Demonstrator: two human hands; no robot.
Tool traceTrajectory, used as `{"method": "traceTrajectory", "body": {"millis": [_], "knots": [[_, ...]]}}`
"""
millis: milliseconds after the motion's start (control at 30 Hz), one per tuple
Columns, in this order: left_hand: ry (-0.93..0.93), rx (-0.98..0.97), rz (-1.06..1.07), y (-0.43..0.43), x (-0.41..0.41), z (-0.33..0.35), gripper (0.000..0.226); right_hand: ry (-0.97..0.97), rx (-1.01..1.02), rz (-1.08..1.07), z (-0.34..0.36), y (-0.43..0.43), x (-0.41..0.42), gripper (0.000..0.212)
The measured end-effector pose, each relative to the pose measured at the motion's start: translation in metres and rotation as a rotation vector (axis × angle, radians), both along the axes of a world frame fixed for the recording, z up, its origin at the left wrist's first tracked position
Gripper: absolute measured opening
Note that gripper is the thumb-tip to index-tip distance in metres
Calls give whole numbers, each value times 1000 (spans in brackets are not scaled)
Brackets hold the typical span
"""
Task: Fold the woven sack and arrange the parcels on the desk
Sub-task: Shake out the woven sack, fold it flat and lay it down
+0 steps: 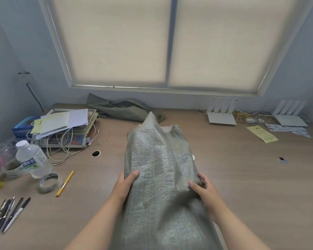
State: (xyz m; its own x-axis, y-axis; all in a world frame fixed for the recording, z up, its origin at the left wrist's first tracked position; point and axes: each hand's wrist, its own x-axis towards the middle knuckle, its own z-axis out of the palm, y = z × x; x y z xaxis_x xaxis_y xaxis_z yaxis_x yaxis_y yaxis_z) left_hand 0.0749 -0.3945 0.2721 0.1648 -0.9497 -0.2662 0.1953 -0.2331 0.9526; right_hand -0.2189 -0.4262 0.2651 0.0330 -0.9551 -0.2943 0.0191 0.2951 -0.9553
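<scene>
Desk [242,186]: right half mostly bare wood out to a yellow slip [262,133] and two routers [221,118] [290,119] by the back wall. Left side crowded: scale piled with papers [61,121] and cables, water bottle [30,156], tape roll [48,183], yellow pen [65,183], row of dark pens [9,215] near the front-left edge. Second crumpled sack [123,108] lies against the back wall under the window. Free strip between sack and clutter on the left, with a cable hole [95,153] in it.

Woven sack [157,168]: centre of desk, long axis running from the person straight away toward the window. Far end rises to a peak; near end runs off the bottom of the view between the forearms. Looks bulky, not flat.

Left hand [126,184]: on the sack's left edge, thumb on top, fingers hidden under or behind the fabric, so pinching it.
Right hand [204,192]: on the right edge, thumb pressed on top, fingers curled round the side, gripping fabric.
</scene>
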Motion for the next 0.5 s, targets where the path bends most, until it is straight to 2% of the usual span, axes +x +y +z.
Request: {"method": "traceTrajectory", "body": {"millis": [33, 133, 267, 400, 500], "knots": [[4, 1, 7, 2, 0, -2, 60, 21, -19, -4, -2, 2, -1, 85], [-23, -7, 6, 13, 3, -8, 65, 119, -87, -21, -7, 14, -3, 68], [-160, 43, 4, 44, 14, -32, 116, 281, -123, 29, -21, 42, -17, 84], [-210, 148, -30, 91, 24, -63, 114, 444, -64, 97, -37, 72, -39, 93], [-228, 216, 4, 116, 28, -81, 119, 450, 16, 117, -49, 95, -48, 101]]}}
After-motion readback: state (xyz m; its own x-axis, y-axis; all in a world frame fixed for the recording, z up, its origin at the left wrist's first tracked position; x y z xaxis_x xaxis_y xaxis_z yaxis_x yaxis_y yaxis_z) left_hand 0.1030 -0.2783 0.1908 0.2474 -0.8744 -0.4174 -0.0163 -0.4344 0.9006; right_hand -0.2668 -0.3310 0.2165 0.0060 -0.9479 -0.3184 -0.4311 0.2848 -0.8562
